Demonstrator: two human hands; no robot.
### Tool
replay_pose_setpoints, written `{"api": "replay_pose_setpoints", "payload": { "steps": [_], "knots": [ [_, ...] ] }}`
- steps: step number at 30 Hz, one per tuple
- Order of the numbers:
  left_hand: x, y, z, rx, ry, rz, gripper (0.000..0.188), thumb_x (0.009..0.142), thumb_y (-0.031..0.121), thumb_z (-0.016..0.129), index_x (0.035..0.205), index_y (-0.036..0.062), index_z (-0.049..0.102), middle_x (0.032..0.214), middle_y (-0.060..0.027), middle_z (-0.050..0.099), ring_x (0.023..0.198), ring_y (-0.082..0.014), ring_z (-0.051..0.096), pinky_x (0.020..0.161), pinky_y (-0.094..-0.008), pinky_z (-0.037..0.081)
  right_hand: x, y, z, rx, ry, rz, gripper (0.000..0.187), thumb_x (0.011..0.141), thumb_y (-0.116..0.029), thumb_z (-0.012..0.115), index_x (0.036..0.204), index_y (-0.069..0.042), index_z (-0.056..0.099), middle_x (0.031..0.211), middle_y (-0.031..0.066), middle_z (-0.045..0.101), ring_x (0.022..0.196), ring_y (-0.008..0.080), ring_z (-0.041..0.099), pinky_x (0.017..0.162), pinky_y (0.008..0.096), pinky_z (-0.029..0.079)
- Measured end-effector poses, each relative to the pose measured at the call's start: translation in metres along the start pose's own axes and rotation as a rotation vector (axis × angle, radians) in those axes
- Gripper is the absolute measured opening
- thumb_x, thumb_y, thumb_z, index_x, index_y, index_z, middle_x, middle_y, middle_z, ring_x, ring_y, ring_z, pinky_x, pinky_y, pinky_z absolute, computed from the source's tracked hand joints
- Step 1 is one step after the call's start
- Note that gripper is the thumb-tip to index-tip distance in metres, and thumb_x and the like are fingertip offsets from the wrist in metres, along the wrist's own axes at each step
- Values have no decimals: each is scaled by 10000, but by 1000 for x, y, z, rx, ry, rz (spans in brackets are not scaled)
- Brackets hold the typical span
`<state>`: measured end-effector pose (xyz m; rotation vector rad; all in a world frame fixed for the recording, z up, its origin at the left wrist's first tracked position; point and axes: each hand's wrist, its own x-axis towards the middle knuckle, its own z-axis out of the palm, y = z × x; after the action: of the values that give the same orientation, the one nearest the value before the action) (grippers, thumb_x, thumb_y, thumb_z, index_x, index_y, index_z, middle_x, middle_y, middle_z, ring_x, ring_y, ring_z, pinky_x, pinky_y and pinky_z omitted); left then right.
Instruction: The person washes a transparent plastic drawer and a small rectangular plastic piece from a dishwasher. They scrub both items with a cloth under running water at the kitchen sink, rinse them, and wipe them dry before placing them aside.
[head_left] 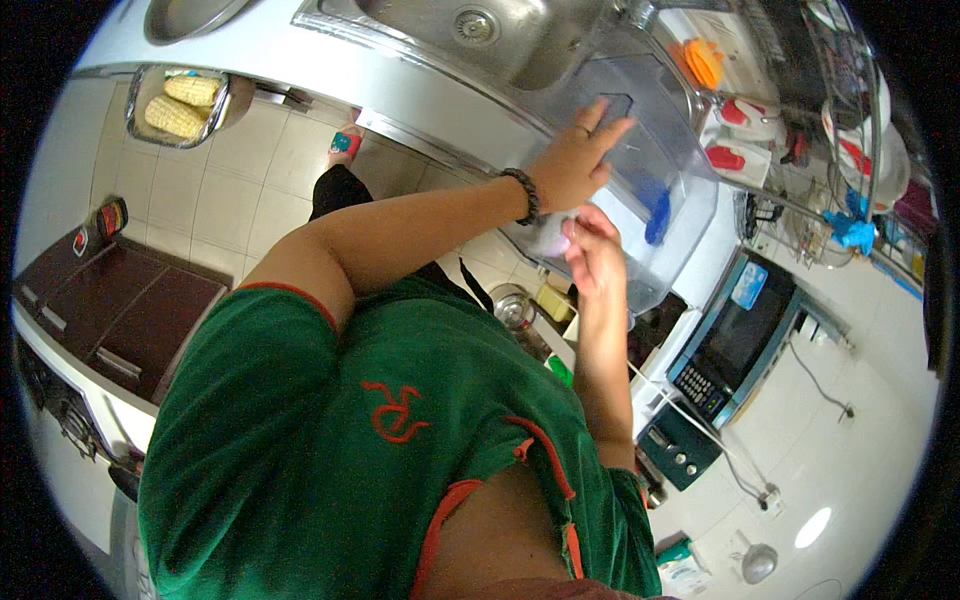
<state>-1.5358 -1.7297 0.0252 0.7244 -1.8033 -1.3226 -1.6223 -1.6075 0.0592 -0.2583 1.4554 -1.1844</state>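
My left hand (577, 170), with a dark beaded bracelet at the wrist, reaches over a large clear plastic bin (690, 170). Its fingers are spread, and I cannot tell whether the fingertips touch the plastic. Just below it, my right hand (597, 250) is closed at the fingertips on a blurred, whitish-pink crumpled piece (552, 238), too unclear to name. A blue oval patch (656, 212) shows on the bin beside my hands. The bin sits against the front edge of the steel sink (530, 50).
A dish rack (870, 190) with bowls and red-and-white items is at the right, above a microwave (735, 330). An orange item (703, 63) lies by the sink. At left, a lined container (215, 125) holds corn cobs (175, 117). A dark brown cabinet (110, 310) stands lower left.
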Motion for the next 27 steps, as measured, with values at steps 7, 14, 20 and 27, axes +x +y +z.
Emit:
{"api": "replay_pose_setpoints", "payload": {
  "steps": [7, 14, 20, 27],
  "knots": [
    [5, -10, -8, 67, -73, 45, 611, 807, 98, 511, 1359, 118, 250, 1391, -279, 186, 1303, -392, 192, 1060, -414, 200, -23, 15, 5, -558, -239, -54, 221, 836, -6, 544, 1055, 12, 563, 1004, 67, 592, 896, 168, 551, 797, 271, 446],
    [2, 1, 0, 15, -28, 26, 647, 760, 40, 510, 1350, 138, 264, 1395, -255, 212, 1314, -367, 184, 1065, -417, 190, -25, 17, -102, -1451, -69, -67, 324, 765, -3, 486, 1051, -99, 606, 1042, 145, 602, 946, 294, 587, 822, 348, 460],
    [3, 1, 10, 54, 80, -23, 612, 709, -10, 512, 1289, 132, 377, 1360, -227, 311, 1302, -353, 230, 1064, -412, 207, -8, -1, -70, -1318, -314, 158, 318, 844, -104, 423, 1125, -80, 569, 1117, 142, 584, 1026, 276, 548, 881, 355, 421],
    [0, 1, 14, 111, 136, -1, 590, 701, -10, 509, 1266, 135, 418, 1335, -219, 348, 1291, -361, 245, 1063, -422, 208, -3, 2, -98, -1305, -279, 145, 316, 860, -164, 459, 1140, -68, 569, 1120, 145, 585, 1017, 250, 554, 905, 341, 404]
  ]
}}
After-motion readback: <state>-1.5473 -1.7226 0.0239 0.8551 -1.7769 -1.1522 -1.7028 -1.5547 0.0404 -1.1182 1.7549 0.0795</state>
